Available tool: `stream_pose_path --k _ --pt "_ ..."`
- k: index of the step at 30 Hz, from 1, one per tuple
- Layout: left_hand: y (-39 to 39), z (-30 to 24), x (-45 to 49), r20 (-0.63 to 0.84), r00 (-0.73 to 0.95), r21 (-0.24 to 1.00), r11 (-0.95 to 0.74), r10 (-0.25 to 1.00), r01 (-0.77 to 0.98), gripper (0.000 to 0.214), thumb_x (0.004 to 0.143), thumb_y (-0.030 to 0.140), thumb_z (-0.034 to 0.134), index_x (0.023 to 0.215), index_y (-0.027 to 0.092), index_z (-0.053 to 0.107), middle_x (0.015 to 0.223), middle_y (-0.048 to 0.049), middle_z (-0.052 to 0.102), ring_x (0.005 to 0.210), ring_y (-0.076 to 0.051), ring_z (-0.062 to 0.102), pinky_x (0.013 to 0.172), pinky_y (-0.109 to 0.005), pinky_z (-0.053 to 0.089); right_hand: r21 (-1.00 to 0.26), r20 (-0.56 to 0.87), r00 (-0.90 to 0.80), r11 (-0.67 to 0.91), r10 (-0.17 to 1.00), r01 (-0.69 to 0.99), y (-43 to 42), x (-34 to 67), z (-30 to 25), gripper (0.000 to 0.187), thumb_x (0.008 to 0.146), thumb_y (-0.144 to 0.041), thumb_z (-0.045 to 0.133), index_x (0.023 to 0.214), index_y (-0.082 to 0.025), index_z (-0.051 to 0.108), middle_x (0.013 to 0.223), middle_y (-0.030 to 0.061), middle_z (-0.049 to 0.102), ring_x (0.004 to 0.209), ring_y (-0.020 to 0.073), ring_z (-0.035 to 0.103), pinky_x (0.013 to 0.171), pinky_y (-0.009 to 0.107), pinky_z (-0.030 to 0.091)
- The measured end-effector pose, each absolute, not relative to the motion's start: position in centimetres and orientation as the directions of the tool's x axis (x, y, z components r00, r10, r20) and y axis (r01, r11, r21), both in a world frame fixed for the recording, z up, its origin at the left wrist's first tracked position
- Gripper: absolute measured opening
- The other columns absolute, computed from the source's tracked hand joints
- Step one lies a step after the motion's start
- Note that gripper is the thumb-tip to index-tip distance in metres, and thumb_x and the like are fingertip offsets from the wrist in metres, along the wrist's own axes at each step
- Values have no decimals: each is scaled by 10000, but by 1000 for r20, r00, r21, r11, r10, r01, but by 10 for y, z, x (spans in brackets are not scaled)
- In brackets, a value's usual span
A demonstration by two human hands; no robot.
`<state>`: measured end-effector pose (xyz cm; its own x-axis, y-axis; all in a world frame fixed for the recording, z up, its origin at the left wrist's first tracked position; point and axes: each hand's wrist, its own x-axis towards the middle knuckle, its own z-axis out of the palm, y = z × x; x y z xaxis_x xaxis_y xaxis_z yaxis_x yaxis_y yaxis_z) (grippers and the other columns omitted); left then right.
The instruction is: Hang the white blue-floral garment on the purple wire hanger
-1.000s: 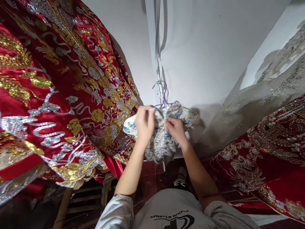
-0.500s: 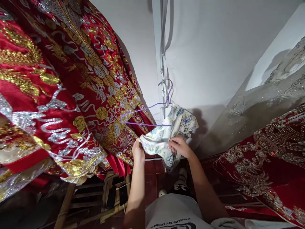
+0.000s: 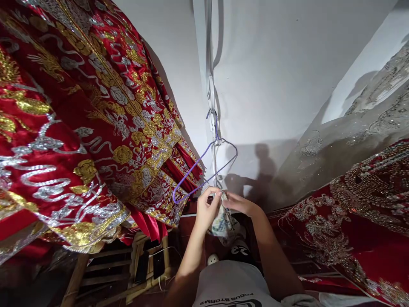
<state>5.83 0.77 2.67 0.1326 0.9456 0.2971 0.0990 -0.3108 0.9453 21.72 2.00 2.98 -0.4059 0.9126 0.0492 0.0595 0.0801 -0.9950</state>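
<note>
A purple wire hanger (image 3: 196, 164) hangs bare and tilted from white straps on the wall. Just below it, my left hand (image 3: 207, 209) pinches the top of a pale floral garment (image 3: 219, 225), which droops in a bunch in front of my body. My right hand (image 3: 239, 203) is against the garment's right side with its fingers bent over the cloth; the fingertips are partly hidden. Both hands are close together at the garment's upper edge, apart from the hanger.
A red robe with gold and silver embroidery (image 3: 128, 123) hangs at the left. Another beaded red garment (image 3: 367, 238) is at the right, beside a sheer sequined one (image 3: 316, 149). Lower left stands a bamboo chair (image 3: 105, 268) with dark phones (image 3: 158, 265) on it.
The floral garment has come off the hanger and moved down towards my body. Both hands have drawn together on it. The hanger now hangs free and has turned.
</note>
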Motion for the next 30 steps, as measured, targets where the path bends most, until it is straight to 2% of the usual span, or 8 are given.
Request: stream_pose_path --k 3,6,10,13,16,22,27,30 --pt "12 25 54 378 55 921 -382 924 76 232 952 414 617 1036 203 666 1029 -71 657 1016 -222 611 944 -326 461 -999 32 -548 3 836 -54 14 218 37 370 741 -473 811 969 -206 692 861 21 697 815 198 654 792 329 539" --pt "12 25 41 313 272 940 -338 910 50 398 973 469 564 1276 215 614 1078 -86 676 1030 -242 625 936 -349 494 -994 110 -422 98 900 -51 16 223 48 178 716 -319 774 799 -185 690 726 3 667 675 167 602 681 297 501" --pt "2 26 18 78 613 945 -254 786 206 343 946 483 594 1015 174 725 886 -48 717 834 -230 642 804 -320 525 -932 351 -107 358 930 57 35 233 73 68 715 -237 651 696 -206 709 716 34 705 711 206 643 701 322 507" --pt "-4 24 -1 52 562 903 -279 826 327 289 939 418 600 1047 186 734 925 -56 749 809 -229 662 767 -302 522 -867 475 86 450 876 215 57 239 86 208 768 -242 601 882 -228 774 938 64 771 961 259 692 873 371 526" --pt "-4 24 -23 44 502 843 -302 864 445 254 904 334 608 1086 211 736 943 -77 770 797 -244 690 744 -302 511 -832 489 74 439 869 339 77 242 86 316 820 -291 593 1080 -223 759 1143 84 758 1160 285 650 999 409 494" --pt "12 54 -74 -160 491 694 -256 857 673 207 844 329 580 700 228 690 725 -56 745 663 -237 653 657 -297 464 -804 362 80 268 929 530 79 250 60 390 872 -528 589 860 -162 722 891 139 767 910 338 694 814 422 522" --pt "41 103 -92 12 403 524 -350 915 777 284 876 333 473 864 197 723 935 -124 765 911 -285 693 867 -362 499 -822 401 140 288 905 492 65 257 55 414 861 -575 604 878 -177 716 918 147 770 912 341 700 799 416 520" --pt "67 119 -91 46 355 425 -340 934 839 341 890 387 438 905 180 709 993 -150 760 948 -303 686 868 -371 492 -807 415 143 291 899 514 60 260 59 421 857 -600 603 856 -194 714 902 144 768 889 332 699 794 417 523"
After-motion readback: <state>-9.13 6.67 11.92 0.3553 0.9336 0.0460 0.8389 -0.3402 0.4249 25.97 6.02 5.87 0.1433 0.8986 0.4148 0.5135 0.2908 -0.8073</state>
